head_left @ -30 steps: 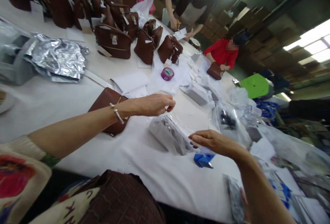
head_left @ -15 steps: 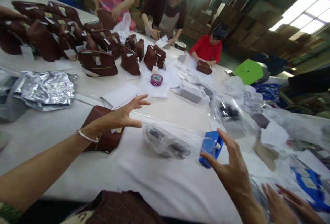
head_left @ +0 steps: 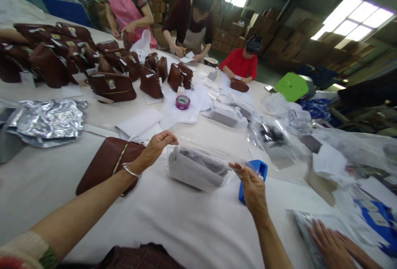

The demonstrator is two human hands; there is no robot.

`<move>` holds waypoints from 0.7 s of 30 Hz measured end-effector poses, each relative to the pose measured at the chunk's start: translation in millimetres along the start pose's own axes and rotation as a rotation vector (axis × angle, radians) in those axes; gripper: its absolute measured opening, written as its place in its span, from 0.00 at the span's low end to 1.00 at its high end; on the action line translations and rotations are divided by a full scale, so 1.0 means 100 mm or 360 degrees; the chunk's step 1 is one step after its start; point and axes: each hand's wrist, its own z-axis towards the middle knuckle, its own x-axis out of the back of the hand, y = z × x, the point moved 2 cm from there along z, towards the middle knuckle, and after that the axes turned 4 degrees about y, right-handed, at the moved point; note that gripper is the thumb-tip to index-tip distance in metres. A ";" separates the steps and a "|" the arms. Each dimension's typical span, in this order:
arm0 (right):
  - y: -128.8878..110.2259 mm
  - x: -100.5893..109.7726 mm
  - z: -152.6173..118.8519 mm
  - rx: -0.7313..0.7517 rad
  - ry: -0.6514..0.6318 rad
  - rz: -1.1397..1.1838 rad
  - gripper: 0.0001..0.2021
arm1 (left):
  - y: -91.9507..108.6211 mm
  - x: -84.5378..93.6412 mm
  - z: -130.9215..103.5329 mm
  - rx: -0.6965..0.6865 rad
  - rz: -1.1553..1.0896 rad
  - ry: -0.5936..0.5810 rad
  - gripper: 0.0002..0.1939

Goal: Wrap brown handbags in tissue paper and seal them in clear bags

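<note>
Over the bag (head_left: 198, 169) — both hands pinching.

Clear plastic bag (head_left: 198, 165): thin, glossy film, wrinkled, around matt grey cloth. Brown purse (head_left: 107, 163), near left: smooth leather-look surface with a slight sheen and a metallic gold trim line. Table cover (head_left: 173, 219): white, matt cloth. Foil bags (head_left: 46, 120), far left: crumpled, shiny silver. Tape dispenser (head_left: 252, 174): glossy blue plastic. Bracelet (head_left: 130, 171): polished metal.

The co-worker's hand (head_left: 333, 246) is cut off by the bottom edge. What fills the clear bag (head_left: 198, 167) beside the blue tape dispenser (head_left: 252, 174) stays unclear.
</note>
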 end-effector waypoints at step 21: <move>-0.50 -0.12 0.49 0.0216 -0.0237 -0.0211 0.24 | 0.33 -0.14 0.51 -0.0270 -0.0249 -0.0594 0.27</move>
